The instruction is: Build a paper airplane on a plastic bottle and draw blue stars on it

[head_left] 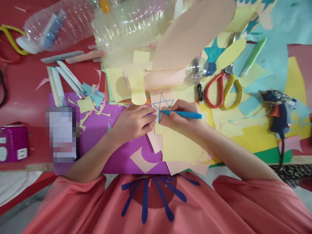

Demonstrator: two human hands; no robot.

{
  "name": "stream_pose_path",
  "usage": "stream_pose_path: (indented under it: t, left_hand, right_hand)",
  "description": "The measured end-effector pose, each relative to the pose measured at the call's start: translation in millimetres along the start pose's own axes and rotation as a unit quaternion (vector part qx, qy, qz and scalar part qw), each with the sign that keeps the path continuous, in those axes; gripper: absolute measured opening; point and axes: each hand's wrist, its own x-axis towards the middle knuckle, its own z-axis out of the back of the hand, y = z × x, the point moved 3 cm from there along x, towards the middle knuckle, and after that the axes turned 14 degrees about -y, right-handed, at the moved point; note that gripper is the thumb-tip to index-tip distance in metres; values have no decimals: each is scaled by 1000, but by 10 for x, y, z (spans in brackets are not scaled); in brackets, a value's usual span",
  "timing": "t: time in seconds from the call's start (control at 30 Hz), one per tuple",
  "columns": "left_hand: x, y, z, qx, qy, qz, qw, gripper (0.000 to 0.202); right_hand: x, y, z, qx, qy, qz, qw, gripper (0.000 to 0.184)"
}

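Note:
My right hand point(186, 109) grips a blue marker point(188, 114), its tip touching a small piece of pale pink paper point(153, 97). A star outline point(162, 103) in blue lines shows on that paper. My left hand point(137, 121) lies flat with its fingers stretched out at the paper's left edge, holding nothing. Beneath and nearer to me are a pale yellow sheet point(181, 143) and cut pink scraps point(145, 161). Purple paper point(117, 159) lies under my left forearm.
Scissors with red and yellow handles point(223, 91) lie right of my hand, with a glue gun point(280, 113) farther right. Large plastic bottles point(131, 26) lie at the back. Several markers point(70, 78), paper scraps and a blurred-out phone point(62, 133) are on the left.

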Motion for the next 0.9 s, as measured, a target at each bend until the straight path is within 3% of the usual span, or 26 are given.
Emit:
stream_pose_path:
  t: [0.3,0.5,0.73,0.9]
  left_hand:
    - [-23,13,-27,-6,9,10,1000,23]
    - [-6,-1,-15,-12,-3,4,1000,21]
    - [-9,-5,-15,-1,-6,-5,1000,21]
    - [-21,9,-26,2,-4,0,1000,22]
  right_hand:
    - [-16,92,-24,-13,45,-3,999,23]
    - [3,95,-24,-16,101,43,994,18]
    - [7,40,34,-14,-14,13,1000,22]
    - [15,11,19,-18,-22,10,1000,19]
